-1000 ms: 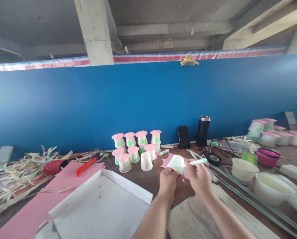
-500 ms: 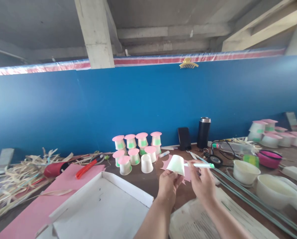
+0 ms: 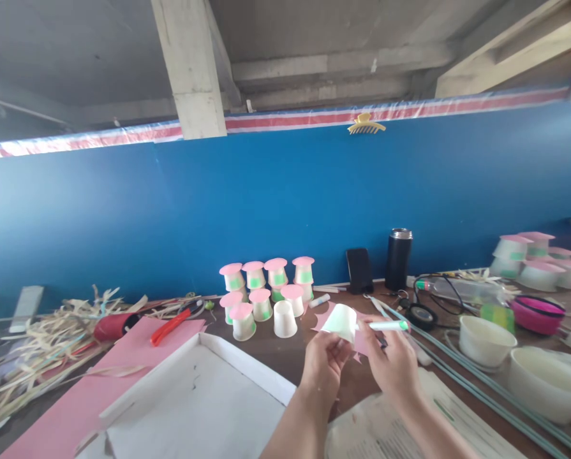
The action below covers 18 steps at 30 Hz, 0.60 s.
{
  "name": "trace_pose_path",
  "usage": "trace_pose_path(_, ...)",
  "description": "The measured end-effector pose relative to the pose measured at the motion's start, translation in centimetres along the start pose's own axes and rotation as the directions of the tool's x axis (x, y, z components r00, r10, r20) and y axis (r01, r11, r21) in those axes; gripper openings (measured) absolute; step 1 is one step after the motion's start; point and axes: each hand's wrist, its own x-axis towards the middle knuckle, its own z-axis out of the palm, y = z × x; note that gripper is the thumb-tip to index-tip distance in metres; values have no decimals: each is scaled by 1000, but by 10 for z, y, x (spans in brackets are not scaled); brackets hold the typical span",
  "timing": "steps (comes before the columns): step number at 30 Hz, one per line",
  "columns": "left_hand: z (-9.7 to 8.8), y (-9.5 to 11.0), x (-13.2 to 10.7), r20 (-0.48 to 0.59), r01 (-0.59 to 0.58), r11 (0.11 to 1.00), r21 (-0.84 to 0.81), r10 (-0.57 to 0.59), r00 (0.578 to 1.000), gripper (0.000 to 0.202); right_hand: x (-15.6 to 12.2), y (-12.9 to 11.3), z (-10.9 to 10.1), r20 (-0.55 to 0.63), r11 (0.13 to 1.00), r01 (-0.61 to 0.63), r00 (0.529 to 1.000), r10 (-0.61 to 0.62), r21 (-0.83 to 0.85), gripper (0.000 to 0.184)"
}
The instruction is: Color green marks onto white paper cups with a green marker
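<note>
My left hand (image 3: 322, 361) pinches a small white paper cup (image 3: 340, 320), held upturned above the brown table. My right hand (image 3: 394, 362) is closed around a white glue stick with a green cap (image 3: 386, 326), its tip lying against the cup's side. Under the cup lies a pink scalloped paper piece (image 3: 324, 313). Behind it stands a cluster of several upside-down white cups with pink tops and green patches (image 3: 266, 290), plus one plain white cup (image 3: 284, 319).
A white shallow box lid (image 3: 194, 401) and pink paper sheet (image 3: 98, 389) lie at the left. Straw strips (image 3: 36, 344), red cutters (image 3: 170, 324), a black flask (image 3: 398, 259), a phone (image 3: 358, 270), white bowls (image 3: 486, 331), a pink bowl (image 3: 538, 313) and long green rods (image 3: 476, 386) surround them.
The cup has turned in my left hand from showing its mouth to its side. The glue stick stays against it. The camera has shifted slightly.
</note>
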Motion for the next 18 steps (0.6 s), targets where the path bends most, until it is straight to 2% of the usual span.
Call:
trace_pose_path(9,-4,-4,0,64,-90,992,87,84,994,6,-1,11,4,51,996,39,998,-35,-77,30)
trace_pose_path(18,-7,-5,2,91,-135,982,130,123,988,6,1,10,2,49,998,-8,999,11,-56,31)
